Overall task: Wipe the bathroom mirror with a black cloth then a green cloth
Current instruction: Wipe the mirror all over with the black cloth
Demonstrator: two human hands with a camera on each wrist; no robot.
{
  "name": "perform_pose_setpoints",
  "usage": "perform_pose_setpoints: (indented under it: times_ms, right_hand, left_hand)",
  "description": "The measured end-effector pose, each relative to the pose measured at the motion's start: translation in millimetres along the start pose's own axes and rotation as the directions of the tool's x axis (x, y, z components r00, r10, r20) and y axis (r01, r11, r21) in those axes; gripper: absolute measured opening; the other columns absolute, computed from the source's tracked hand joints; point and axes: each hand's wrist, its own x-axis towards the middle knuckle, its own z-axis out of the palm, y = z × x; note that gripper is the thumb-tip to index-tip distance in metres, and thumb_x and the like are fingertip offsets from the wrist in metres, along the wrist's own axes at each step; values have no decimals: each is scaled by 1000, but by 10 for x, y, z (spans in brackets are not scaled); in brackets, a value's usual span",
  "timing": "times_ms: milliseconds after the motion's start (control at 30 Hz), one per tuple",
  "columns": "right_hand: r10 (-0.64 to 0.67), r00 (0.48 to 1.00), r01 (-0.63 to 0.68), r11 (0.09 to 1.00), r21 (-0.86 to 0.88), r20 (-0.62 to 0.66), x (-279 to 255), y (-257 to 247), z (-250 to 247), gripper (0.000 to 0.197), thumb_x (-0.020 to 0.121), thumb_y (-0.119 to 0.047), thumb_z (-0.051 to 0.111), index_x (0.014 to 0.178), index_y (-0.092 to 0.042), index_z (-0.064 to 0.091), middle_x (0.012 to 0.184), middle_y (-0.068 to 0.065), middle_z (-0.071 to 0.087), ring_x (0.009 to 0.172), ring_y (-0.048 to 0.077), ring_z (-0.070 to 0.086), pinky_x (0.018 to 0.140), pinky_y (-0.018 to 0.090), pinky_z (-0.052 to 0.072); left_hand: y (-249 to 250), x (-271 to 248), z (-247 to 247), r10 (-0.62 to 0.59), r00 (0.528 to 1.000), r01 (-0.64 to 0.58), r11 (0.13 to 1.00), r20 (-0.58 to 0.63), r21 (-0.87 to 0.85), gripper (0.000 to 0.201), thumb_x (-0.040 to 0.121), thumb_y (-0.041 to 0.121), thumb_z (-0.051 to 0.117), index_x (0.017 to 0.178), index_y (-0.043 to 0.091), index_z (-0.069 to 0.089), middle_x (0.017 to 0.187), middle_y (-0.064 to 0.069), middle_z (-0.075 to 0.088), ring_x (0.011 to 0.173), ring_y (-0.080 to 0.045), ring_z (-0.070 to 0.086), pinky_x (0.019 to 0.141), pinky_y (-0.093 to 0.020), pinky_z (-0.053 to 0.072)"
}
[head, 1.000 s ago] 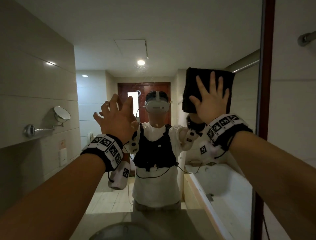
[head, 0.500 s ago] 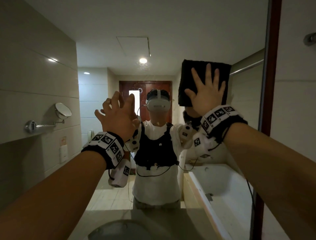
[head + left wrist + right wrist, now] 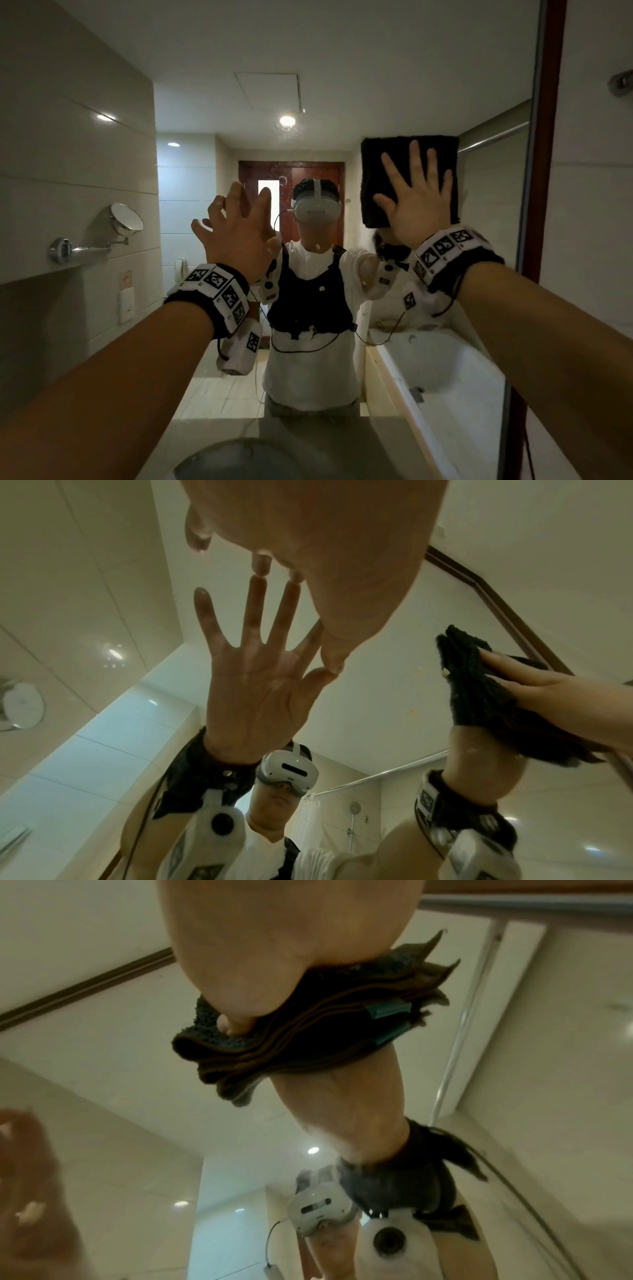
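While the flat, spread right hand (image 3: 416,202) presses the black cloth (image 3: 380,178) to the mirror (image 3: 342,102), left hand (image 3: 239,236) beside it open, touching glass, the black pass is underway; no green cloth in view.

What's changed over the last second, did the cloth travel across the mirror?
The right hand slid the black cloth a little leftward on the mirror, away from the frame. The grip is unchanged: flat palm pressing. The left hand stays raised with fingers spread, fingertips at the glass.

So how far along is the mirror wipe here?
Early. The right hand presses the folded black cloth flat on the mirror, upper right; specks remain near the middle. The left hand touches the glass with its fingertips, holding nothing. No green cloth in view.
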Motion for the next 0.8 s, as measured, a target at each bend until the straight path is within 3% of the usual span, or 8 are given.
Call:
perform_pose_setpoints:
  times_ms: [200, 433, 533, 733, 800]
  right_hand:
    - [55, 998, -55, 998, -22, -13, -72, -136, 77, 66, 101, -56, 28, 157, -37, -1, 166, 9, -12, 151, 36, -10, 119, 61, 1]
    - [-21, 1000, 22, 995, -101, 15, -390, -203, 205, 67, 99, -56, 24, 158, -32, 4, 166, 11, -9, 151, 40, -9, 117, 67, 6]
    - [-20, 999, 23, 997, -78, 40, -402, -268, 183, 66, 100, -53, 29, 158, -36, 2, 166, 11, -11, 150, 42, -11, 116, 69, 6]
    - [-206, 971, 224, 963, -152, 124, -499, -362, 226, 66, 96, -57, 23, 154, -45, -5, 165, 9, -17, 149, 43, -14, 115, 71, 3]
    - [-166, 982, 177, 975, -138, 87, -407, -245, 183, 67, 97, -59, 26, 155, -45, -3, 166, 7, -15, 150, 40, -12, 116, 69, 4]
  left_hand:
    - [0, 10, 22, 2, 1000, -2, 1000, 0, -5, 86, 84, 53, 65, 153, 42, 14, 160, -7, 9, 144, -41, 18, 106, -70, 27]
    - [-12, 13, 54, 5, 1000, -5, 1000, -2, -31, 87, 85, 51, 65, 153, 43, 12, 160, -7, 6, 144, -41, 15, 106, -70, 27]
    - [-12, 13, 64, 4, 1000, -5, 999, -3, -39, 88, 85, 50, 66, 153, 43, 11, 161, -6, 5, 145, -40, 13, 107, -68, 27]
    - [-46, 24, 86, 13, 1000, -13, 999, -18, -40, 88, 85, 52, 66, 153, 44, 10, 161, -5, 6, 145, -41, 15, 107, -69, 26]
    - [-51, 24, 79, 20, 1000, -21, 999, -21, -37, 88, 85, 52, 66, 152, 44, 11, 161, -6, 7, 145, -41, 16, 107, -69, 26]
